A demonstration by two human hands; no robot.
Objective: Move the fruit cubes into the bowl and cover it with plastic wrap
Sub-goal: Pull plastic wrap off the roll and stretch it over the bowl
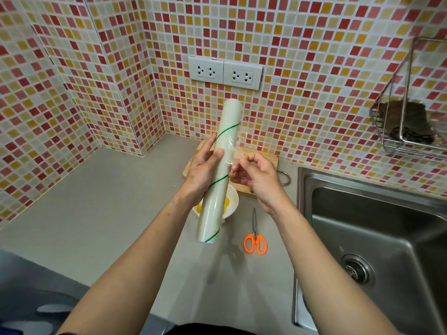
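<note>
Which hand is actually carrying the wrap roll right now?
The left hand grips the plastic wrap roll mid-length; the right hand only pinches the loose film edge beside it.

Bare counter (96,209) open to the left; bowl (231,209), scissors (255,238), cutting board (256,160) crowding the sink (362,238) edge at right.

No legible txt, labels or nos. anywhere.
</note>
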